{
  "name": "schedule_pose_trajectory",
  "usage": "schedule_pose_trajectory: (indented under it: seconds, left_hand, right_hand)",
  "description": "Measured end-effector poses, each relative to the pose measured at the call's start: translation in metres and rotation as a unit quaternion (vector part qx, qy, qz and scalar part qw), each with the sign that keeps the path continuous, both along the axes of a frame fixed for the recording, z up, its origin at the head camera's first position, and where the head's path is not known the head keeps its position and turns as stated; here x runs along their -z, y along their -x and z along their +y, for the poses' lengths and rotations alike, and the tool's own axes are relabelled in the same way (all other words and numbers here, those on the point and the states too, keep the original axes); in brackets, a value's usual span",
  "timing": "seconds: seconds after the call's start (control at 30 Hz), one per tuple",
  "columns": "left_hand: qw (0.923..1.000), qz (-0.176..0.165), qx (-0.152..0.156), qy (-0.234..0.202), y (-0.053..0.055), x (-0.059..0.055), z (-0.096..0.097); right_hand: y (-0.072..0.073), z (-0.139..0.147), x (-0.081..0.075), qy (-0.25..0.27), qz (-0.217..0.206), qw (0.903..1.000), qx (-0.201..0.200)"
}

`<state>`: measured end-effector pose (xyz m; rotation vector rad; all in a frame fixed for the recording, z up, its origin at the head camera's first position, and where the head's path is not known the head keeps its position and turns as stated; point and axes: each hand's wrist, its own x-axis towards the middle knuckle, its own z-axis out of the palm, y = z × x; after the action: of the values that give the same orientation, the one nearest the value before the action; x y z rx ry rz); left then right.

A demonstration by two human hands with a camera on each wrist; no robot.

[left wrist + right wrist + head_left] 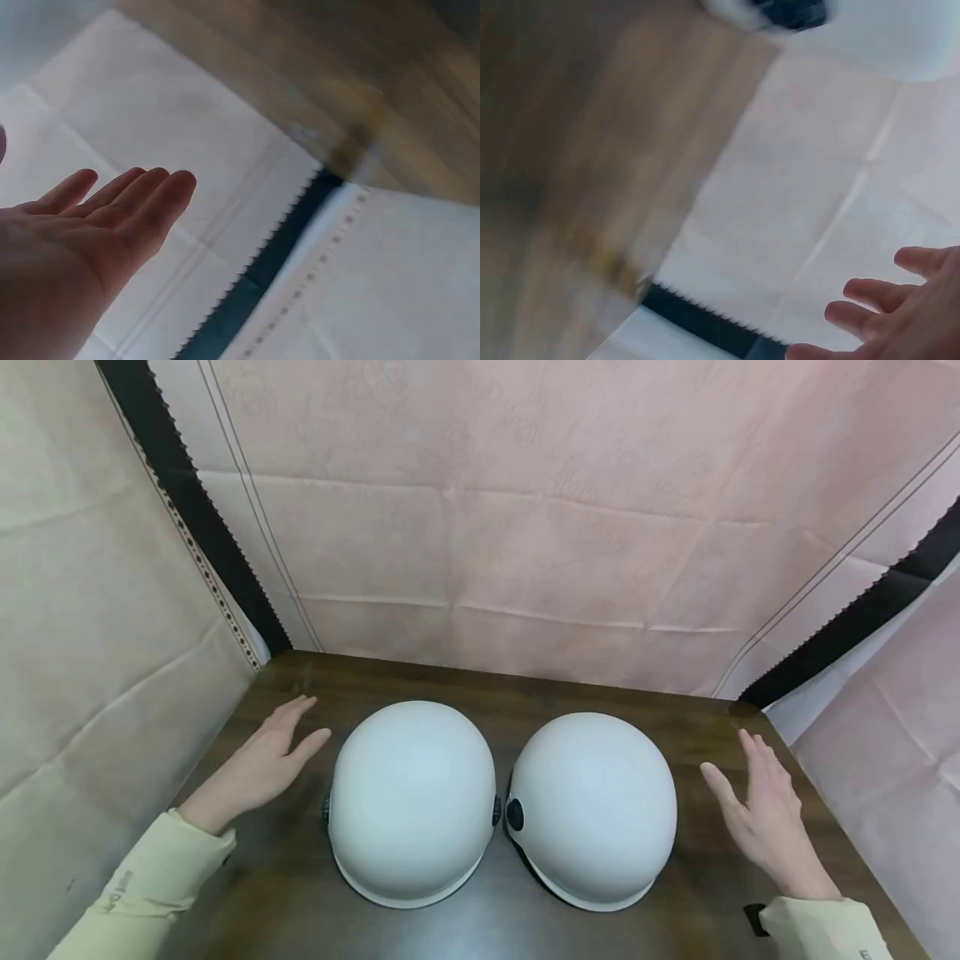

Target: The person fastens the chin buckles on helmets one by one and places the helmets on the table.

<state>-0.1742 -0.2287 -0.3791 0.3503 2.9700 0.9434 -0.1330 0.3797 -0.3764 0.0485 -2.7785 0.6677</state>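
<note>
Two white helmets stand side by side on the brown wooden table in the head view. The left helmet [412, 802] has a dark round fitting on each side. On the right helmet [596, 810], turned a little, one black round fitting faces the other helmet. My left hand [258, 768] is held to the left of the left helmet, fingers extended, thumb apart, holding nothing. Out to the right of the right helmet, my right hand [761, 806] has spread, straight fingers and holds nothing. Both wrist views show the palms and fingers bare; part of a white helmet [885, 37] appears in the right one.
Pale fabric walls [480, 527] enclose the wooden table [502, 693] at the back and both sides. Dark strips [202, 518] run down the two back corners. A small black piece [756, 918] shows at the right sleeve cuff.
</note>
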Motion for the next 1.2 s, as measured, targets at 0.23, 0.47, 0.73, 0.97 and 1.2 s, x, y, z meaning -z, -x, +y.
schedule_pose_trajectory:
  seconds: [0.23,0.47,0.73,0.97,1.2]
  left_hand:
    - [0.9983,-0.003,0.024,-0.053,-0.012,-0.01,0.031]
    - [0.997,-0.002,0.042,-0.066,-0.015,-0.011,0.05]
    - [0.995,0.059,0.078,-0.022,-0.019,-0.012,0.073]
    - [0.9845,0.126,0.118,0.032,-0.021,-0.017,0.092]
    - [0.9779,0.144,0.131,0.076,-0.025,-0.017,0.102]
  right_hand:
    - [-0.004,-0.04,-0.022,0.056,0.031,0.9968,-0.047]
    - [-0.004,-0.082,-0.035,0.067,0.053,0.9914,-0.099]
    - [0.002,-0.141,-0.043,0.074,0.043,0.9824,-0.166]
    - [-0.002,-0.192,-0.042,0.047,0.01,0.9758,-0.214]
    - [-0.002,-0.231,-0.031,0.049,0.013,0.9629,-0.265]
